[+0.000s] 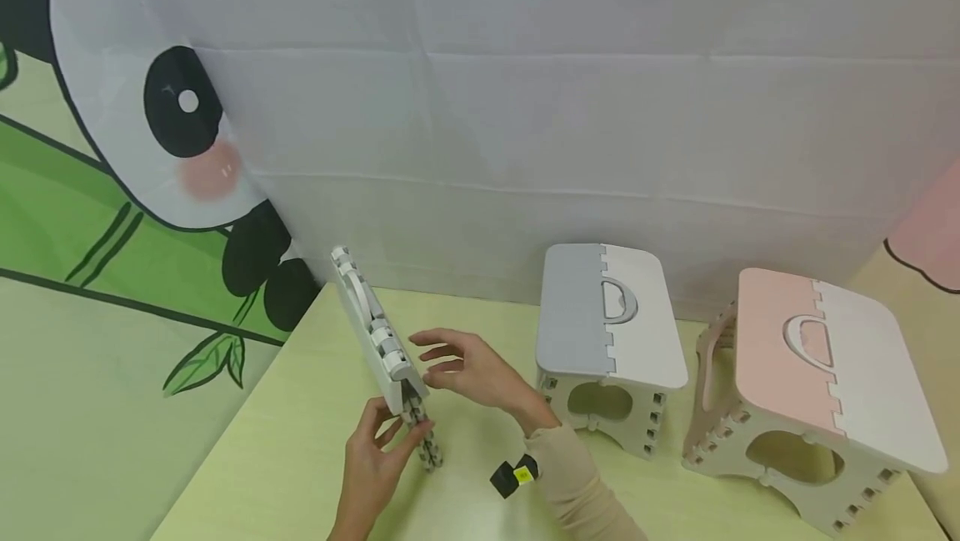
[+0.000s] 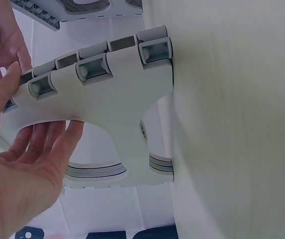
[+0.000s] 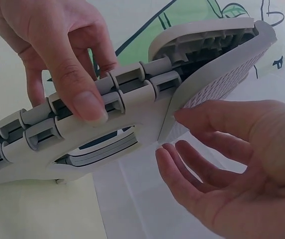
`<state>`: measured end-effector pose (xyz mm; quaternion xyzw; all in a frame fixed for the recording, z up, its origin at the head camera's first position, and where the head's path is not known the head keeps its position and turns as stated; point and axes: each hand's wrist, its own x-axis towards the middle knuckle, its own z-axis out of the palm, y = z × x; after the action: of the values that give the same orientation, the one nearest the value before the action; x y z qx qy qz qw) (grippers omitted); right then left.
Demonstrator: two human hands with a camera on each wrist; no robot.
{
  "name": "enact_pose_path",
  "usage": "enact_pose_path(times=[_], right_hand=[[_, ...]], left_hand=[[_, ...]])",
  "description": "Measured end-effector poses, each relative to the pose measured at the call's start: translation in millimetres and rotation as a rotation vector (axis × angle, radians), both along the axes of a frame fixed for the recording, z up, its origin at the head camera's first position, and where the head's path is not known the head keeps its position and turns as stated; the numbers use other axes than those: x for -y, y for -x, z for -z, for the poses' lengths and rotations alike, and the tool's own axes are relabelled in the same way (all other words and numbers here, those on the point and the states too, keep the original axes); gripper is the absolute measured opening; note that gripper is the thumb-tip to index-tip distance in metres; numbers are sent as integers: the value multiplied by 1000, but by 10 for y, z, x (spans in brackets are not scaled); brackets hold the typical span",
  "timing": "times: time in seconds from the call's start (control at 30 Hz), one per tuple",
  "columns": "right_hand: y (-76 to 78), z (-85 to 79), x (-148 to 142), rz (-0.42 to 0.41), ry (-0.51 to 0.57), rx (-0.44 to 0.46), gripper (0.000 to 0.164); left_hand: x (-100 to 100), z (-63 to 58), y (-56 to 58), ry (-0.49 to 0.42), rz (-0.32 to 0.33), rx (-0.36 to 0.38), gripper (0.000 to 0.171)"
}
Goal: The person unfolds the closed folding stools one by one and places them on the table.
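Note:
A partly folded white and grey folding step stool (image 1: pixel 371 333) stands on edge at the left of the table. My left hand (image 1: pixel 375 462) grips its hinged leg panel (image 2: pixel 97 94), with the thumb over the hinge edge and the other fingers through the cut-out, as the left wrist view shows. My right hand (image 1: pixel 476 370) holds nothing; its fingers are spread and loosely bent. In the right wrist view its fingertips (image 3: pixel 184 115) are right at the edge of the seat board (image 3: pixel 222 64), which is partly folded, with dark ribs showing inside.
A grey and white folding stool (image 1: pixel 573 308) stands unfolded at the back, right of the hands. Farther right is a pink and white one (image 1: pixel 780 349), also unfolded. A small black device with a yellow label (image 1: pixel 513 476) shows beside the right sleeve. A white cloth (image 1: pixel 487 124) hangs behind the table.

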<state>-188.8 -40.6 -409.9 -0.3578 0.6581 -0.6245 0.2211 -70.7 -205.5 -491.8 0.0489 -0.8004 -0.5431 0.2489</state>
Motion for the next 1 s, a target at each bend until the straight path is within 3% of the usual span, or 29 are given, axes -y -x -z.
enact_pose_path(times=[0.67, 1.0], right_hand=[[-22, 297, -39, -91, -44, 39, 53], [-65, 423, -70, -185, -36, 64, 59]], left_hand=[[7, -26, -11, -14, 1, -2, 43], [12, -26, -21, -25, 5, -4, 43]])
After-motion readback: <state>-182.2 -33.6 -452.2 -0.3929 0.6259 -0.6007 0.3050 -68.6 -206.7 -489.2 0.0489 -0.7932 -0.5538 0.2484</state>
